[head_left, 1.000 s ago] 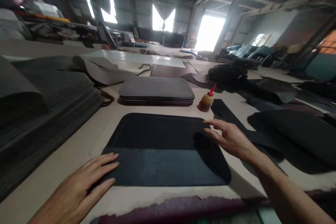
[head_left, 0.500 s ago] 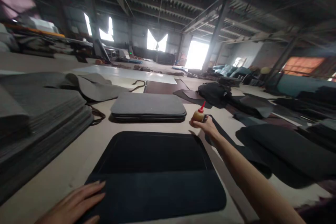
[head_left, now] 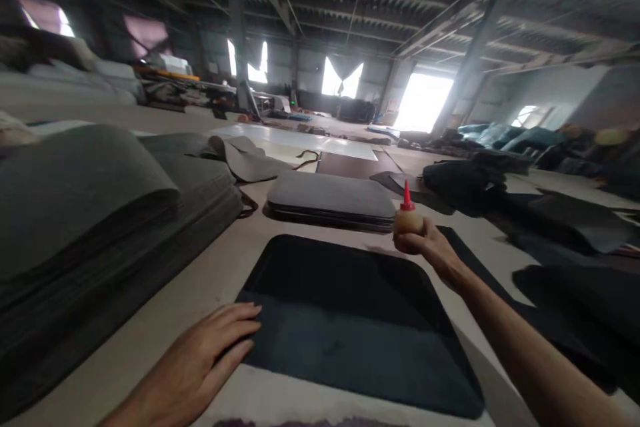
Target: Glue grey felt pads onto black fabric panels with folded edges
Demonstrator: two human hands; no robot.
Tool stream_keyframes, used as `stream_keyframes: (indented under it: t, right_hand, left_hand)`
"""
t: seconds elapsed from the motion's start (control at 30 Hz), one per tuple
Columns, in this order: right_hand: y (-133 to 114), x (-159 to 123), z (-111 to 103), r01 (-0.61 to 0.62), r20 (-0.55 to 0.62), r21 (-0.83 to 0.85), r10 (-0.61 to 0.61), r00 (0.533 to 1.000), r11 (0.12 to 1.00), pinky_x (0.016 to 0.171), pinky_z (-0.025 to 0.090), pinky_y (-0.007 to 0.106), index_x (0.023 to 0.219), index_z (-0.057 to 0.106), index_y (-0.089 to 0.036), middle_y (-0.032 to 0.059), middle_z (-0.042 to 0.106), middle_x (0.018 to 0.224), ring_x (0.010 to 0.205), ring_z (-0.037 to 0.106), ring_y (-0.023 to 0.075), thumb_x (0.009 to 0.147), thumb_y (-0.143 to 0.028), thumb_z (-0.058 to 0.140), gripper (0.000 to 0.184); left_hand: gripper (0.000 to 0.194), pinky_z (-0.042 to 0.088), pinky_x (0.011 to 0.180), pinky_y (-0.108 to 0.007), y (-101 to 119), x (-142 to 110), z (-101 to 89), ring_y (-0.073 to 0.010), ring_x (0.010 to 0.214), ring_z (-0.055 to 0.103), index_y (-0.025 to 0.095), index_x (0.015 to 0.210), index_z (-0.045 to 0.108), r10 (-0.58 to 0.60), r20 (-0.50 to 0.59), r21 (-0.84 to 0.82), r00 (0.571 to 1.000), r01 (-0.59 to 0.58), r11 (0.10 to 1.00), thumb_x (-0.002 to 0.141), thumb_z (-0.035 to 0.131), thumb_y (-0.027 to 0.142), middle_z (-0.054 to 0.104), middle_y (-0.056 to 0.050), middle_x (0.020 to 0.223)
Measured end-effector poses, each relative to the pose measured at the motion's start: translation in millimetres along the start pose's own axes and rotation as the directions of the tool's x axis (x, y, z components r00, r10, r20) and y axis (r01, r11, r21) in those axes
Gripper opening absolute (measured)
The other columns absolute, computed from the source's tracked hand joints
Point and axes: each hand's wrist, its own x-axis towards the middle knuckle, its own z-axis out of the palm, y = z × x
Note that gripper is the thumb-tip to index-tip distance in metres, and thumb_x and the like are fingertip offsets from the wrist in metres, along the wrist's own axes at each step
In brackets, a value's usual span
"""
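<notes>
A dark rounded-corner panel (head_left: 350, 313) lies flat on the pale table (head_left: 200, 280) in front of me. My left hand (head_left: 200, 363) rests flat, fingers stretched out, with the fingertips on the panel's near left corner. My right hand (head_left: 427, 247) is raised above the panel's far right corner and wrapped round a small glue bottle (head_left: 407, 217) with a red pointed cap, held upright.
A stack of grey panels (head_left: 333, 203) lies just beyond the dark panel. Thick piles of grey sheet material (head_left: 100, 213) fill the left side. Dark fabric pieces (head_left: 565, 240) are spread on the right. Brown sheets (head_left: 355, 165) lie farther back.
My right hand reached to the glue bottle on the table, gripped it and lifted it off the surface. My left hand stayed on the panel's near left corner. The view shifted.
</notes>
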Motion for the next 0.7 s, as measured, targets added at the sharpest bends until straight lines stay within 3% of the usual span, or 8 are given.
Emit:
stream_keyframes:
  t: [0.1,0.17,0.27,0.43,0.57,0.7]
  right_hand:
    - [-32,-30,10,0.021,0.270,-0.009,-0.018,0.963,1.000,0.072,0.052,0.034,0.126,0.054,-0.020,0.0051,0.068,0.101,0.087,0.066,0.0262,0.072,-0.037,0.074,0.061]
    - [-52,-50,18,0.078,0.354,-0.068,-0.049,0.934,0.995,0.078,0.052,0.035,0.130,0.051,-0.023,0.0050,0.067,0.111,0.096,0.066,0.0268,0.072,-0.037,0.076,0.064]
    - [-74,-72,29,0.138,0.353,-0.173,-0.069,0.933,0.975,0.081,0.051,0.035,0.126,0.049,-0.024,0.0062,0.065,0.115,0.101,0.064,0.0281,0.075,-0.044,0.076,0.061]
    - [-97,-89,38,0.170,0.386,-0.353,-0.022,0.922,0.920,0.066,0.049,0.033,0.115,0.054,-0.023,0.0042,0.068,0.098,0.086,0.066,0.0274,0.072,-0.056,0.074,0.057]
    - [-116,-96,46,0.210,0.469,-0.287,-0.054,0.882,0.934,0.065,0.051,0.031,0.113,0.060,-0.025,0.0027,0.071,0.097,0.084,0.067,0.0259,0.077,-0.060,0.069,0.052]
    - [-128,-104,61,0.249,0.401,-0.250,-0.134,0.906,0.936,0.058,0.048,0.031,0.110,0.064,-0.025,0.0015,0.070,0.085,0.073,0.065,0.0234,0.081,-0.054,0.065,0.041]
  left_hand:
    - [0.024,0.049,0.110,-0.028,3,2,-1.9,-0.0157,0.123,0.061,0.032,0.117,0.067,-0.028,0.019,-0.082,0.999,0.030,0.996,0.100,0.049,0.029,0.066,0.004,0.130]
    - [0.026,0.049,0.110,-0.030,4,2,-2.4,-0.0162,0.124,0.060,0.031,0.117,0.066,-0.056,0.049,-0.137,0.997,0.062,0.989,0.101,0.046,0.025,0.066,0.002,0.130]
    - [0.027,0.049,0.111,-0.036,6,1,-3.4,-0.0185,0.125,0.058,0.029,0.123,0.063,-0.123,0.085,-0.213,0.989,0.139,0.967,0.100,0.049,0.024,0.063,-0.001,0.134]
    - [0.039,0.043,0.116,-0.046,9,4,-4.3,-0.0243,0.131,0.052,0.021,0.131,0.058,-0.234,0.063,-0.228,0.970,0.242,0.943,0.092,0.062,0.021,0.060,-0.008,0.137]
    - [0.053,0.046,0.112,-0.044,13,8,-7.0,-0.0254,0.124,0.056,0.016,0.134,0.054,-0.332,0.064,-0.225,0.941,0.338,0.914,0.084,0.072,0.019,0.062,-0.010,0.132]
    - [0.064,0.047,0.111,-0.045,15,7,-8.9,-0.0258,0.122,0.058,0.016,0.137,0.049,-0.385,0.049,-0.233,0.922,0.385,0.893,0.079,0.076,0.019,0.063,-0.009,0.130]
